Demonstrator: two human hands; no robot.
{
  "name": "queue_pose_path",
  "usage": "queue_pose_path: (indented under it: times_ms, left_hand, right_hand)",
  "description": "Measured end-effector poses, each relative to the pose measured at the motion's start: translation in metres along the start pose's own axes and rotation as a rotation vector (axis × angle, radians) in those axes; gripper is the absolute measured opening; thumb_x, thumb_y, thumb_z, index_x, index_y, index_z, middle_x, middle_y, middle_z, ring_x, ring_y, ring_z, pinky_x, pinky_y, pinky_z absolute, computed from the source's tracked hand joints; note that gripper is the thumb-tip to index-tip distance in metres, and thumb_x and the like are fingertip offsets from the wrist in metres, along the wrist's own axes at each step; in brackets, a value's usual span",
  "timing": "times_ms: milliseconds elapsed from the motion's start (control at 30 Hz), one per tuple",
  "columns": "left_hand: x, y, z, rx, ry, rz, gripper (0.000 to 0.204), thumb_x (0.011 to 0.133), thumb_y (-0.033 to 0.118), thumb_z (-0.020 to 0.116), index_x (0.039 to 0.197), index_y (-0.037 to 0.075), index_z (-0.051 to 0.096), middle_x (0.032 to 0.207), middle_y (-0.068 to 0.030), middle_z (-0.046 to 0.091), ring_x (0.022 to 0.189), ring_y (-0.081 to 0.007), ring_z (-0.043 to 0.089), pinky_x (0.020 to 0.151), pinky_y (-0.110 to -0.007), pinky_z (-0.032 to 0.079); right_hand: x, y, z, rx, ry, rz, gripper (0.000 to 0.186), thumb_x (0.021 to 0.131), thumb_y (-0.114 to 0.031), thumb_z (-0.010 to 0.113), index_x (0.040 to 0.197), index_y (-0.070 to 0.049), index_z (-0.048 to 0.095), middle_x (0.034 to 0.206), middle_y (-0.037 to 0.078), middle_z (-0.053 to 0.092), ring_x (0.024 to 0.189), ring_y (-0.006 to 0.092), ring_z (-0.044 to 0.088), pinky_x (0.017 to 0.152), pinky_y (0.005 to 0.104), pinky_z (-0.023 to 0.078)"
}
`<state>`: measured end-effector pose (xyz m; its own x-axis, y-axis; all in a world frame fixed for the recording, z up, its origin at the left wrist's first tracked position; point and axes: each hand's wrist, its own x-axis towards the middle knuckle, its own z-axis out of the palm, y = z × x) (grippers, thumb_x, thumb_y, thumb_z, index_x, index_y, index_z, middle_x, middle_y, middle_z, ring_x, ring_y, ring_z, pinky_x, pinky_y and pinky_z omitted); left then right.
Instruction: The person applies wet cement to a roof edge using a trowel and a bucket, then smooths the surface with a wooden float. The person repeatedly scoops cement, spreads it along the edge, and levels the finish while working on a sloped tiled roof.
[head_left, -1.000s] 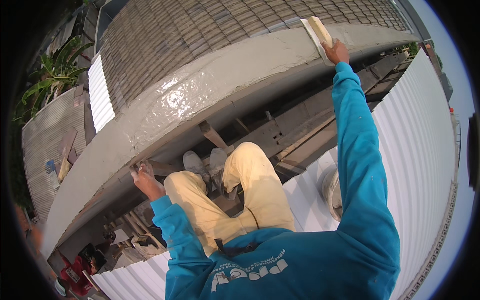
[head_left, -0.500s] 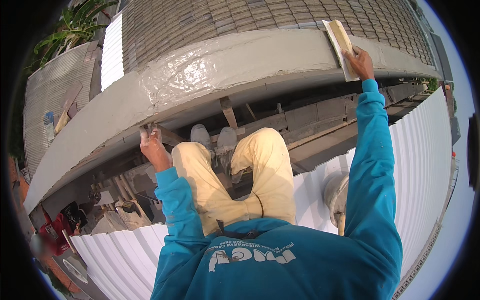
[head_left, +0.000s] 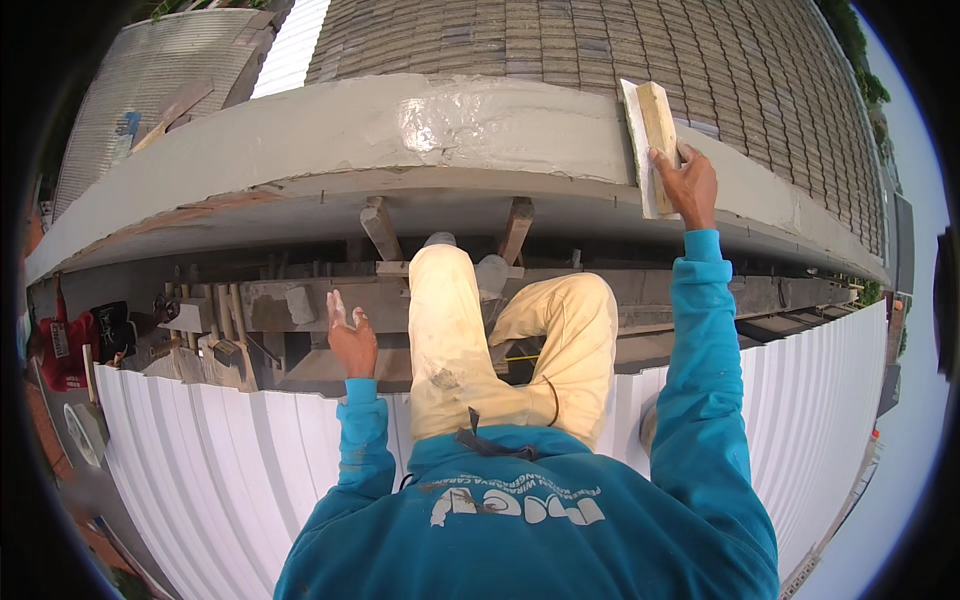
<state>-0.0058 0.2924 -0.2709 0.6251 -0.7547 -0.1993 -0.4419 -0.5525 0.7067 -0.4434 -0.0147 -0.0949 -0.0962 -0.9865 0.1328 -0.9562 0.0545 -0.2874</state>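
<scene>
My right hand (head_left: 687, 186) is closed on a float (head_left: 655, 118) with a pale wooden handle and flat plate, lying against the grey plastered ledge (head_left: 530, 130). Wet plaster shines along the ledge's middle. My left hand (head_left: 352, 340) is open below the ledge, fingers apart and smeared with grey, holding nothing. It is beside my cream-trousered left leg (head_left: 440, 330). Two wooden props (head_left: 515, 225) reach under the ledge behind my feet.
A tiled roof (head_left: 560, 40) lies beyond the ledge. White corrugated sheets (head_left: 210, 460) run behind me on both sides. A co-worker in red (head_left: 65, 350) is at the lower left among timber poles and beams. A pale bucket is partly hidden by my right arm.
My left hand has left the ledge's underside and moved down and right. The view has turned, and my legs have shifted. The float remains in my right hand.
</scene>
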Motion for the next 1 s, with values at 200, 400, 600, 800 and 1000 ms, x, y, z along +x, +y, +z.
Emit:
queue_pose_path:
  times_ms: [200,400,600,800,1000]
  left_hand:
    - [-0.077,-0.06,-0.035,0.507,-0.176,0.046,0.06,0.092,0.021,0.057,0.147,0.0,0.042,0.153,-0.0182,0.04,0.142,-0.0346,0.036,0.121,-0.056,0.013]
    - [-0.102,-0.064,-0.039,0.507,-0.174,0.178,0.056,0.094,0.025,0.057,0.143,-0.001,0.047,0.153,-0.0165,0.041,0.144,-0.031,0.034,0.123,-0.055,0.005]
    - [-0.103,-0.071,-0.027,0.558,-0.068,0.289,0.052,0.091,0.022,0.061,0.139,0.001,0.053,0.151,-0.0133,0.044,0.143,-0.0282,0.037,0.123,-0.054,0.009]
    - [-0.104,-0.073,-0.023,0.535,-0.061,0.319,0.05,0.092,0.021,0.058,0.139,0.003,0.053,0.153,-0.0116,0.042,0.144,-0.0273,0.035,0.123,-0.054,0.011]
    - [-0.104,-0.078,-0.021,0.522,-0.018,0.344,0.047,0.092,0.02,0.057,0.136,0.005,0.056,0.153,-0.011,0.042,0.144,-0.0272,0.036,0.123,-0.054,0.012]
  right_hand:
    - [-0.019,-0.085,0.021,0.042,-0.021,-0.058,0.064,0.079,-0.044,0.073,0.119,0.006,0.067,0.107,0.027,0.069,0.099,0.0393,0.068,0.088,0.0446,0.052]
    - [-0.042,-0.181,0.03,0.102,-0.118,-0.1,0.06,0.079,-0.041,0.074,0.116,0.006,0.068,0.098,0.026,0.07,0.093,0.0388,0.069,0.081,0.0463,0.053]
    - [-0.065,-0.248,0.057,0.177,-0.089,-0.176,0.055,0.078,-0.036,0.074,0.11,0.008,0.069,0.093,0.024,0.068,0.087,0.0409,0.068,0.076,0.0489,0.053]
    - [-0.074,-0.297,0.074,0.254,-0.063,-0.243,0.051,0.077,-0.035,0.075,0.101,0.009,0.069,0.086,0.025,0.069,0.08,0.0394,0.069,0.072,0.0483,0.053]
    - [-0.079,-0.302,0.073,0.272,0.07,-0.232,0.05,0.075,-0.03,0.075,0.105,0.008,0.062,0.098,0.024,0.067,0.087,0.0405,0.067,0.076,0.0497,0.052]
